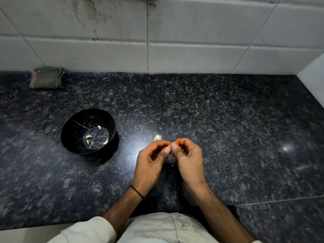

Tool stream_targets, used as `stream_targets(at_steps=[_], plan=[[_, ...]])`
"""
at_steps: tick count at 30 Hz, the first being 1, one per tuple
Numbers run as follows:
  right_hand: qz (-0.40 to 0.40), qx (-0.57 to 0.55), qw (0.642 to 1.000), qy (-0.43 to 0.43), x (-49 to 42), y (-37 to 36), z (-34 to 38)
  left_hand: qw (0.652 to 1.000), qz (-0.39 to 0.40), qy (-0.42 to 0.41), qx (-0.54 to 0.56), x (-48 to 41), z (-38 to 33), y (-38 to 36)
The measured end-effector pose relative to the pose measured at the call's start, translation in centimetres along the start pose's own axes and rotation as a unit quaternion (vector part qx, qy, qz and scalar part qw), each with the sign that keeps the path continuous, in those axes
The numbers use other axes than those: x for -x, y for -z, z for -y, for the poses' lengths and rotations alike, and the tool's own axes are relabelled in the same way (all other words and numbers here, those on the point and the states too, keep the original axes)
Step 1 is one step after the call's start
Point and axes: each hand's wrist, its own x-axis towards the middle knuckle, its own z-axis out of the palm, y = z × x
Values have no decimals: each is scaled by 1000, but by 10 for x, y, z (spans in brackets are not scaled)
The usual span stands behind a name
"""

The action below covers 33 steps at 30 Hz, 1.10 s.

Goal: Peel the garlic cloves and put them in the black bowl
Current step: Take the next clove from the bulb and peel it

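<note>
One clove, two hands

Garlic clove (169, 146) pinched between left hand (150, 160) and right hand (189, 156), fingers (167, 150) curled close round it, over the surface (228, 120), right of black bowl (70, 125). Likely light, firm, slippery once bare; brittle papery skin, so nip at the tip. Glossy dark speckled stone, husk flecks; white tiled wall (192, 32) behind.

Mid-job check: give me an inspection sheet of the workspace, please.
Surface: dark speckled countertop, glare spots.
Job's things: black bowl left of the hands, four peeled cloves inside; garlic piece on the counter beyond the hands; one clove between the fingertips.
Clutter: peel scraps; folded green cloth at the back left.
Grippers: left hand and right hand both pinch the clove.
Cables: nothing seen.
Surroundings: white tiled wall.
</note>
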Motion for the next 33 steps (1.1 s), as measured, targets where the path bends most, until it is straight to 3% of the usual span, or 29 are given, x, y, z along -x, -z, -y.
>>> stream_targets(at_steps=[4, 11, 17, 21, 26, 33], plan=[[-15, 32, 999, 34, 2, 2, -3, 998, -15, 51, 31, -2, -4, -4], [-23, 186, 952, 243, 0, 9, -8, 966, -22, 196, 169, -6, -17, -8], [9, 221, 931, 292, -13, 9, -11, 938, -13, 272, 217, -13, -23, -6], [65, 255, 913, 310, -20, 12, -8, 932, -21, 286, 221, -15, -24, -5], [69, 277, 904, 318, -21, 10, -3, 921, -52, 297, 247, -14, -28, -10], [19, 232, 945, 231, -14, -5, 2, 965, -128, 165, 157, -9, -28, -24]])
